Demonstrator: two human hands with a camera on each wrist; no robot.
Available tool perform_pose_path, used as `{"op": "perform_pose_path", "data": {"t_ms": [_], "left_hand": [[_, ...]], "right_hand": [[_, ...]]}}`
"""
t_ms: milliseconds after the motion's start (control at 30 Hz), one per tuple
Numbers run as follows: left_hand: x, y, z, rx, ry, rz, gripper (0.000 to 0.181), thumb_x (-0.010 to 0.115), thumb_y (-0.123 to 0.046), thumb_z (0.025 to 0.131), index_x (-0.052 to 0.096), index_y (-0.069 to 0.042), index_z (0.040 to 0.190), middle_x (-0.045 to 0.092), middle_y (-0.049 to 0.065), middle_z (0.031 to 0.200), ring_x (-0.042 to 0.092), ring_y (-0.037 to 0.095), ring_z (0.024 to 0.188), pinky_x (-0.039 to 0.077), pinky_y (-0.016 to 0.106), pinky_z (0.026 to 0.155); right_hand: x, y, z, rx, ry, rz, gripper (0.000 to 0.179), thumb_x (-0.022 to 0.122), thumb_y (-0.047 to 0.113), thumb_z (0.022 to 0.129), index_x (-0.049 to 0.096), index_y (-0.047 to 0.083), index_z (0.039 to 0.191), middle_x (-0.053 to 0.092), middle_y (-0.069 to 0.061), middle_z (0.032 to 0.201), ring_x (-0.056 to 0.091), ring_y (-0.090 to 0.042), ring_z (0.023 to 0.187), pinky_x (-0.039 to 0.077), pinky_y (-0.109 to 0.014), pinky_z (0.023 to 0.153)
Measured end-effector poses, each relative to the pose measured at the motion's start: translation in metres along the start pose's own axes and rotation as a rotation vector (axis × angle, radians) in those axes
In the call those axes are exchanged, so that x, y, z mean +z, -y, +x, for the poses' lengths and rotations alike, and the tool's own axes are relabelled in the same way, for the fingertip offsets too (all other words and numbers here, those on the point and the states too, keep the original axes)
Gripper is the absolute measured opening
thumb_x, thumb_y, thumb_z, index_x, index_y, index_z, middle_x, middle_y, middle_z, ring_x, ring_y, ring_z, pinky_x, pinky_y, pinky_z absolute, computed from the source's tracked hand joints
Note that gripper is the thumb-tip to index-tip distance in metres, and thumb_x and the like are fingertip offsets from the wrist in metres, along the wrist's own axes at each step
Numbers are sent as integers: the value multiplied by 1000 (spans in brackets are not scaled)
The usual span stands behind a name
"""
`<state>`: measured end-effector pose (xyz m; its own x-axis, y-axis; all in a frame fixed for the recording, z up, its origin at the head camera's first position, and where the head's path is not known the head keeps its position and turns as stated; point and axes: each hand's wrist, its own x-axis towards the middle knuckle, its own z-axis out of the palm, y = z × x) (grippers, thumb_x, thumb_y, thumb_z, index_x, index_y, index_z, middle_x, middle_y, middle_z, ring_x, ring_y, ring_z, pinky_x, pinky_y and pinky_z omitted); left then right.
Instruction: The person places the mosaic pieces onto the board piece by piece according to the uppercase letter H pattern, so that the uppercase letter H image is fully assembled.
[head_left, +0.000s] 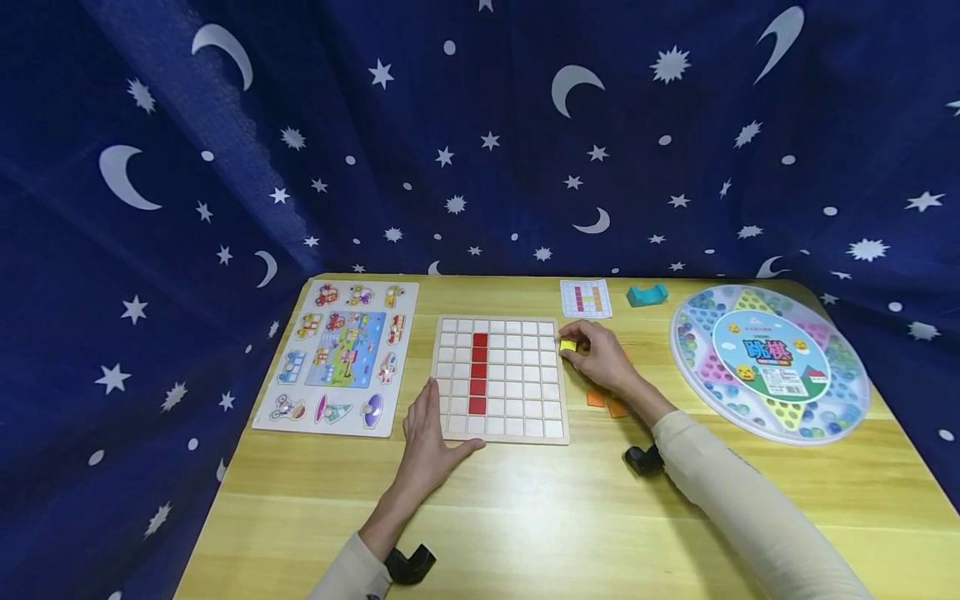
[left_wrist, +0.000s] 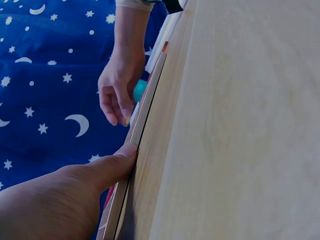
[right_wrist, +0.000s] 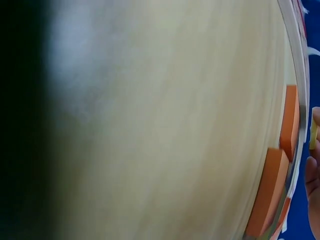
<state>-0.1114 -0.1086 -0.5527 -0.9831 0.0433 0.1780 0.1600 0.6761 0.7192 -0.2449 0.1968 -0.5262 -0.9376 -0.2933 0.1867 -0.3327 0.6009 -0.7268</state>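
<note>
My right hand [head_left: 602, 356] pinches a small yellow square block [head_left: 568, 345] between thumb and fingertips, just off the right edge of a wooden grid board [head_left: 534, 407]. Down one column of that board runs a line of red square tiles [head_left: 477, 372]; the other cells are pale. At the near left corner, my left hand [head_left: 427, 437] rests against the board, fingers straight along its left side. Its thumb [left_wrist: 117, 162] lies on the near edge. Orange blocks [head_left: 595, 398] sit on the table under the right forearm, and in the right wrist view thick orange blocks [right_wrist: 267, 195] show at the right.
Behind the board lie a printed pattern card [head_left: 592, 310] and a curved teal block [head_left: 647, 295]. To the left is a picture peg puzzle [head_left: 360, 417]. A round marble game board [head_left: 772, 362] takes up the right side. A starry dark blue curtain [head_left: 517, 108] hangs behind the table [head_left: 525, 517].
</note>
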Motion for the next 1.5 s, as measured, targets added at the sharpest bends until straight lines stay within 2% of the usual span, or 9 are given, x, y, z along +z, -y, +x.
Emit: {"op": "perform_pose_path", "data": {"t_ms": [233,500,667,867,1167,1500], "left_hand": [[0,1,-2,-11,4,1,125,92,-38,64,16,6,153,24,24,156,29,39,135,22,51,103],[-1,0,0,-9,11,20,123,90,-38,65,16,5,153,23,24,156,28,39,136,22,51,104],[1,0,0,5,5,29,123,90,-39,65,17,6,153,24,24,156,29,40,136,23,51,104],[1,2,1,2,13,29,123,90,-39,66,15,6,153,22,24,157,27,39,137,22,51,105],[0,2,0,-1,9,41,123,90,-39,66,16,6,153,23,24,156,29,39,135,23,51,104],[0,3,1,2,14,47,123,89,-41,66,15,5,153,22,24,157,28,39,136,23,50,103]], "right_hand": [[18,21,5,-48,77,5,28,73,3,86,65,2,112,67,-12,106,59,-26,96,49,-39,82],[51,50,15,-142,157,-22,27,77,5,82,67,5,107,66,-6,100,56,-20,89,47,-34,78],[66,61,16,-177,208,-10,26,76,6,83,67,7,108,67,-5,104,56,-19,90,48,-33,79],[75,64,17,-211,195,-21,24,75,5,83,67,8,105,68,-2,105,55,-17,93,49,-32,82],[77,65,16,-211,195,-7,21,76,6,83,68,9,103,67,-1,103,56,-17,93,49,-33,82],[78,67,16,-237,161,-67,19,78,8,82,71,10,100,69,0,96,56,-15,87,48,-31,79]]}}
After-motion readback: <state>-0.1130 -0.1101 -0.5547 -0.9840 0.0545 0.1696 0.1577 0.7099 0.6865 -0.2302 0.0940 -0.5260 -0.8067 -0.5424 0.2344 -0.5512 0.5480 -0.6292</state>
